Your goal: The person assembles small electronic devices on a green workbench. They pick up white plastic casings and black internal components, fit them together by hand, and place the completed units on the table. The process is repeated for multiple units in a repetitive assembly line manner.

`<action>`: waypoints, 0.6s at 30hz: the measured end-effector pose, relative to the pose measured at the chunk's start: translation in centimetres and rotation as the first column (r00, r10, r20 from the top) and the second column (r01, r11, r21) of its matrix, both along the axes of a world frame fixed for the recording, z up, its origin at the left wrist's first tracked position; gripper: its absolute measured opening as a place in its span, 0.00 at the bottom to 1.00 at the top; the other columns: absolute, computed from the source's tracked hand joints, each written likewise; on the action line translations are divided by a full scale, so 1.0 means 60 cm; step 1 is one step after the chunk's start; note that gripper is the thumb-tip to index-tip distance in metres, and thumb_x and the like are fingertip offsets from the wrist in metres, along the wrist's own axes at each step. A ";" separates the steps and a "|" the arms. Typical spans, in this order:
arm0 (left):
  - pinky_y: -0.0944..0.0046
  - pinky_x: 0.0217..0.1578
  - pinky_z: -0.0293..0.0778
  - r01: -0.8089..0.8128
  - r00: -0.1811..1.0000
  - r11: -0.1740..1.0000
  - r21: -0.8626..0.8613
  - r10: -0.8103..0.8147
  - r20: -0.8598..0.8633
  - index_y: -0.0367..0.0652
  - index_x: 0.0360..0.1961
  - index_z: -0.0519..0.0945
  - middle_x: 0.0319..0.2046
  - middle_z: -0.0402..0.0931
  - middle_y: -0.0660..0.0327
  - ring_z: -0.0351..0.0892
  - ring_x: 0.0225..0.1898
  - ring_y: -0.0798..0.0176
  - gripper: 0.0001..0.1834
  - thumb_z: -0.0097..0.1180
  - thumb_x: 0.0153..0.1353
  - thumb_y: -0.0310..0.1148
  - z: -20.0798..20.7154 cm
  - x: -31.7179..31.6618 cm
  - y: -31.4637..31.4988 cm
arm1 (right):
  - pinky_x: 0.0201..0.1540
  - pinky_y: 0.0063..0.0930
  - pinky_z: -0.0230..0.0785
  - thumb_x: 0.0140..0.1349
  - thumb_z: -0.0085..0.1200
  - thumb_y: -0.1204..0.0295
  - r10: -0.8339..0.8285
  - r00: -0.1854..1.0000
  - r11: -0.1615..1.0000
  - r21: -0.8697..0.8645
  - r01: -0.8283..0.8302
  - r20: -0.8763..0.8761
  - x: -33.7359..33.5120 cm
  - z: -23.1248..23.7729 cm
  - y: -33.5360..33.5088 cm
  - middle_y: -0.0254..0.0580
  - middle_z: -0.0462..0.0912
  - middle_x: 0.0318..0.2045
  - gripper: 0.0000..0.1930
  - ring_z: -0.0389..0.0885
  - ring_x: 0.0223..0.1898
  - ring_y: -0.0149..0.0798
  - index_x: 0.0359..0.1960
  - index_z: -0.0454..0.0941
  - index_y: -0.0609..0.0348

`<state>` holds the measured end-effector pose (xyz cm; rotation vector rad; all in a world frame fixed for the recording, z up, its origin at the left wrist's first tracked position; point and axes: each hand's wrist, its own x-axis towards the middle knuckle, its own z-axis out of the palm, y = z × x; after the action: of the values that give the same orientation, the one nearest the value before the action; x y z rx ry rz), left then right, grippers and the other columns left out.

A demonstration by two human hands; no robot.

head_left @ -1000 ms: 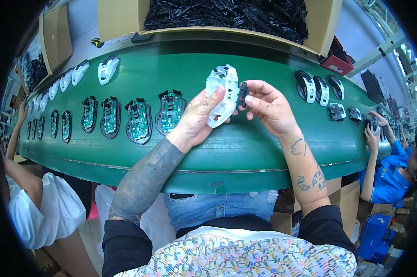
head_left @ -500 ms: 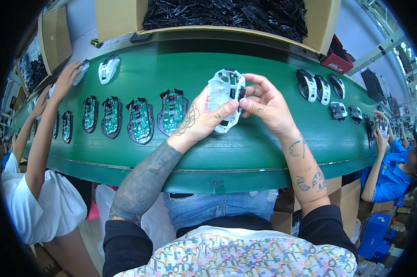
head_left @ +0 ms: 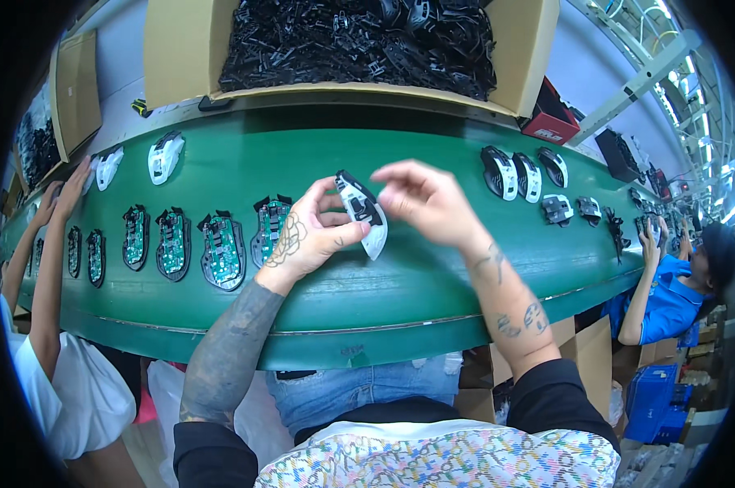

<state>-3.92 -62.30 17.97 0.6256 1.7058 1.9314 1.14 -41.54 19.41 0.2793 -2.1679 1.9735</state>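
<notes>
My left hand (head_left: pixel 310 232) grips a white and black computer mouse top shell (head_left: pixel 372 241) over the belt, tilted on its side with its outer face partly toward the right. My right hand (head_left: pixel 424 199) is just right of the shell's upper end, slightly blurred, fingers apart and nothing visible in them; whether a fingertip touches the shell is unclear. Behind my left hand lies a black mouse base with a green circuit board (head_left: pixel 271 224), partly covered by that hand. Similar bases, one of them a mouse base (head_left: pixel 223 250), line up to its left.
White shells, including one shell (head_left: pixel 166 159), lie far left; assembled-looking shells (head_left: pixel 528 177) lie on the right of the green belt (head_left: pixel 416 301). A cardboard box (head_left: pixel 518 57) of black parts stands behind. Co-workers' hands (head_left: pixel 68 195) work left, others right (head_left: pixel 650 240).
The shell has turned from showing its hollow inside to its side, staying in my left hand. My right hand has let go and moved off it. The whole view has shifted.
</notes>
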 end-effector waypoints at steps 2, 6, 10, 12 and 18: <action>0.59 0.48 0.75 0.007 1.000 0.998 0.062 -0.007 -0.004 0.32 0.61 0.60 0.49 0.73 0.50 0.78 0.48 0.57 0.43 0.70 0.47 0.32 0.007 -0.003 0.003 | 0.38 0.21 0.71 0.59 0.59 0.69 -0.269 0.955 0.928 0.235 0.291 -0.121 -0.043 0.039 0.054 0.36 0.82 0.33 0.10 0.78 0.32 0.27 0.40 0.80 0.60; 0.60 0.51 0.73 0.021 1.000 0.996 0.089 -0.020 -0.006 0.33 0.62 0.59 0.51 0.71 0.54 0.75 0.51 0.59 0.38 0.63 0.50 0.23 0.020 -0.001 0.007 | 0.46 0.40 0.73 0.58 0.53 0.62 -0.635 0.619 0.160 0.705 0.691 -0.463 -0.181 0.090 0.252 0.52 0.83 0.37 0.15 0.81 0.42 0.51 0.39 0.82 0.58; 0.60 0.52 0.71 -0.012 1.000 0.987 0.162 0.011 0.007 0.33 0.64 0.57 0.52 0.69 0.50 0.74 0.53 0.57 0.41 0.65 0.52 0.28 0.013 -0.008 0.007 | 0.54 0.39 0.69 0.55 0.57 0.61 -0.725 0.664 0.065 0.942 0.329 -0.182 -0.248 0.100 0.312 0.52 0.80 0.47 0.20 0.78 0.50 0.51 0.48 0.79 0.56; 0.62 0.53 0.70 -0.046 0.999 0.981 0.188 0.041 0.028 0.36 0.62 0.61 0.50 0.71 0.54 0.74 0.51 0.60 0.37 0.64 0.52 0.28 0.016 -0.008 0.005 | 0.55 0.37 0.68 0.54 0.58 0.64 -0.713 0.682 0.086 0.945 0.314 -0.162 -0.257 0.095 0.313 0.49 0.80 0.48 0.21 0.77 0.52 0.49 0.50 0.77 0.53; 0.63 0.52 0.70 -0.122 0.992 0.961 0.247 0.107 0.071 0.35 0.58 0.68 0.44 0.74 0.56 0.74 0.48 0.65 0.31 0.64 0.52 0.30 0.021 -0.015 0.001 | 0.54 0.34 0.69 0.54 0.51 0.70 -0.557 0.807 0.157 0.929 0.336 -0.197 -0.238 0.125 0.305 0.48 0.81 0.46 0.20 0.79 0.49 0.43 0.51 0.77 0.50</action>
<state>-4.81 -62.25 19.24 0.5656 1.5042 2.2482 -13.13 -23.25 26.90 -0.4393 -2.8078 0.1726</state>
